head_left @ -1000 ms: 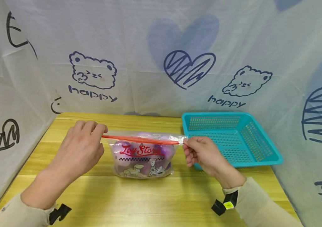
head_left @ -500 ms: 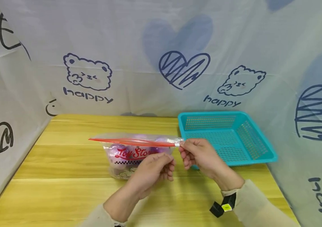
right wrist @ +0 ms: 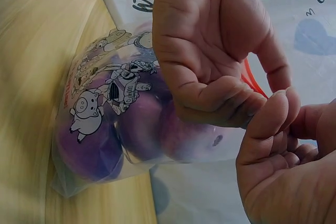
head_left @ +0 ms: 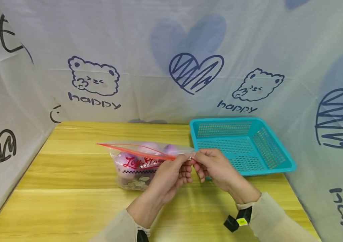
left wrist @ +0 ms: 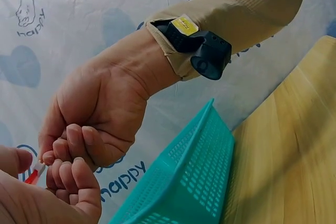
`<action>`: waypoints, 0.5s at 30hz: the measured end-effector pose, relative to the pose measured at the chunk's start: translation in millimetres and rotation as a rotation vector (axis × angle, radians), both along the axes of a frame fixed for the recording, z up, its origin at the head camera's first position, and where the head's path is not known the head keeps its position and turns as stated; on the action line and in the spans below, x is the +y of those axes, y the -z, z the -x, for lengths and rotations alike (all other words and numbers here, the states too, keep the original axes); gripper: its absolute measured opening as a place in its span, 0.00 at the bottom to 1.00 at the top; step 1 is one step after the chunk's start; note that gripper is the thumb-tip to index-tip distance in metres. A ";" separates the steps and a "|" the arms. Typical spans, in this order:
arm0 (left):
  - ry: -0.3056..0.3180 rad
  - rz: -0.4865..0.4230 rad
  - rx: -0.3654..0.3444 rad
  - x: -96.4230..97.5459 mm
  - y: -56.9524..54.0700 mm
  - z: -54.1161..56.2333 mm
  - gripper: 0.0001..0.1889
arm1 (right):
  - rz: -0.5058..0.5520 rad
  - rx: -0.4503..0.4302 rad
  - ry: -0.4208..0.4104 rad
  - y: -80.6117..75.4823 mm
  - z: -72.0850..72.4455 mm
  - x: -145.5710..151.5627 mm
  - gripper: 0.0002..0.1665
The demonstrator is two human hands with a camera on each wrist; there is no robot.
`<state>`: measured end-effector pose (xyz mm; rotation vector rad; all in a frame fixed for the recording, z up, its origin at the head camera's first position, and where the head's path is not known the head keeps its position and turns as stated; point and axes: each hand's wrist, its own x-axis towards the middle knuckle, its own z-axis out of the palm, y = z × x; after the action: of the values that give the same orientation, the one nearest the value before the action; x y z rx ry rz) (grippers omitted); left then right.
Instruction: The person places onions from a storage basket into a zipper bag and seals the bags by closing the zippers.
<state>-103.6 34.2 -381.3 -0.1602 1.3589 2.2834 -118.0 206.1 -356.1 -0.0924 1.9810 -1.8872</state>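
Note:
A clear zip bag [head_left: 132, 169] with red "Toy Story" lettering stands upright on the table, holding several purple round objects [right wrist: 89, 150]. Its red zip strip [head_left: 129, 149] slants from the free left corner to both hands. Near the right end, my left hand [head_left: 169, 178] pinches the strip between thumb and fingers and covers part of the bag's front. Close against it, my right hand [head_left: 218, 169] pinches the corner by the small white slider [left wrist: 40, 166]. Fingertips of both hands nearly meet and hide most of the slider.
A turquoise perforated basket [head_left: 244, 173] stands at the back right, just behind my right hand. The wooden table [head_left: 68, 201] ends at a white printed cloth [head_left: 144, 84] hanging behind and at the sides.
My left hand has let go of the bag's left corner, crossed right in front of the bag, and now pinches the strip beside my right hand. The right hand keeps its hold.

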 end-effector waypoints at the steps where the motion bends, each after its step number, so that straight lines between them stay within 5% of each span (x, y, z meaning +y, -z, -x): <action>1: -0.005 0.012 -0.003 0.6 -0.4 0.2 0.13 | -0.002 0.004 -0.004 -0.1 0.0 0.1 0.15; 10: 0.046 0.070 0.061 -2.9 -4.9 3.8 0.16 | -0.038 0.004 -0.068 -2.6 4.8 6.8 0.15; 15: -0.015 0.112 0.088 -4.2 -6.9 7.6 0.15 | -0.081 0.040 -0.070 -4.1 10.3 5.2 0.15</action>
<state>-111.2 30.0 -374.3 -0.1081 1.5366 2.2513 -128.3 211.3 -352.0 -0.1756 2.0504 -1.7730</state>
